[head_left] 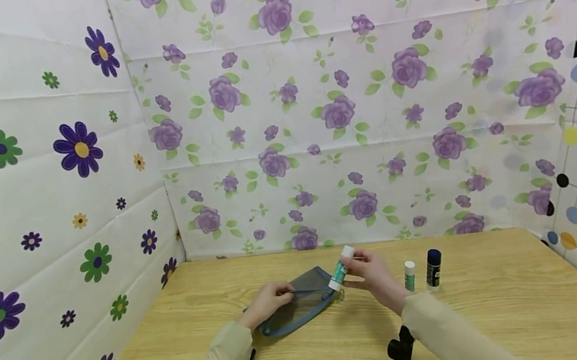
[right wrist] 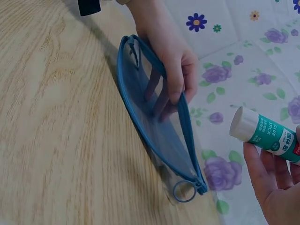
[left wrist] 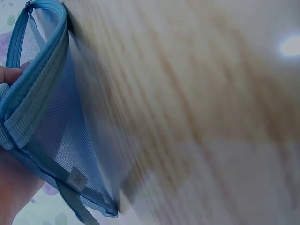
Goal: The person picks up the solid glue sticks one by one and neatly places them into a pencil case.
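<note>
Our left hand [head_left: 271,300] is pinching the unzipped pouch [head_left: 304,305], our right hand [head_left: 373,275] gripping a glue stick [head_left: 340,270]. Packing is seemingly pending.

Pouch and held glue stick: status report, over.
Left hand grips the open pouch. Right hand holds a glue stick, not yet inside. No object seen in the way.

With my right fingers [right wrist: 259,171] I hold a green-and-white glue stick [right wrist: 268,134], apart from the open blue zipper pouch [right wrist: 164,145], whose rim my left fingers [right wrist: 175,84] are pinching, before a flowered cloth [right wrist: 251,61].
</note>
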`<state>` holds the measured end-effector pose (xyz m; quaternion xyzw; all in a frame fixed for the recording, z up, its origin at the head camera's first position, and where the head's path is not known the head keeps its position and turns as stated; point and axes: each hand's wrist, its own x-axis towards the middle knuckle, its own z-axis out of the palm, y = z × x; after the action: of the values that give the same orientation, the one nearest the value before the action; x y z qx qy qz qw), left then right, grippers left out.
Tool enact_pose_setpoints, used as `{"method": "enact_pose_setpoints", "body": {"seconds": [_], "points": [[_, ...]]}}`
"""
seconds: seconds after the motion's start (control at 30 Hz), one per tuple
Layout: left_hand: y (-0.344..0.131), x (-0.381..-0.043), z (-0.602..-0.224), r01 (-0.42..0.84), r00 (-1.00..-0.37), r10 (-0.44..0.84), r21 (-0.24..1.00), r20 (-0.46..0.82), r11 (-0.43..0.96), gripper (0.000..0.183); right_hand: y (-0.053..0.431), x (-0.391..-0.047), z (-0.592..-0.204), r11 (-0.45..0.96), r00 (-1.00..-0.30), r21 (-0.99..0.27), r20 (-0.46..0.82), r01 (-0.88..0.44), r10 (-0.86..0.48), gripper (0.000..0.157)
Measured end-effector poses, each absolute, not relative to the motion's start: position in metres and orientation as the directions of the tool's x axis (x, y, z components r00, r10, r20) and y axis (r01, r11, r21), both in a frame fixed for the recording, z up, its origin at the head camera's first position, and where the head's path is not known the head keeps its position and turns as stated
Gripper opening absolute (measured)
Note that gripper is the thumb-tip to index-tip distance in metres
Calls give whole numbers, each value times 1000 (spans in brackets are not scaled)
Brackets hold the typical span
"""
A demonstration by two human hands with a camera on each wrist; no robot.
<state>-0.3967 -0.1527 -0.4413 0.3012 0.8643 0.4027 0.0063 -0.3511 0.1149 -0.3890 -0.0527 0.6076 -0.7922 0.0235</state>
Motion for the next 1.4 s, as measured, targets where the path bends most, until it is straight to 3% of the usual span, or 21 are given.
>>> {"method": "enact_pose_setpoints", "body": {"seconds": [1.4], "points": [[-147, -400, -440, 523, -822, 507, 699, 260, 488, 14, 63, -343, -428, -376, -986, -912, -156, 164, -52, 41]]}}
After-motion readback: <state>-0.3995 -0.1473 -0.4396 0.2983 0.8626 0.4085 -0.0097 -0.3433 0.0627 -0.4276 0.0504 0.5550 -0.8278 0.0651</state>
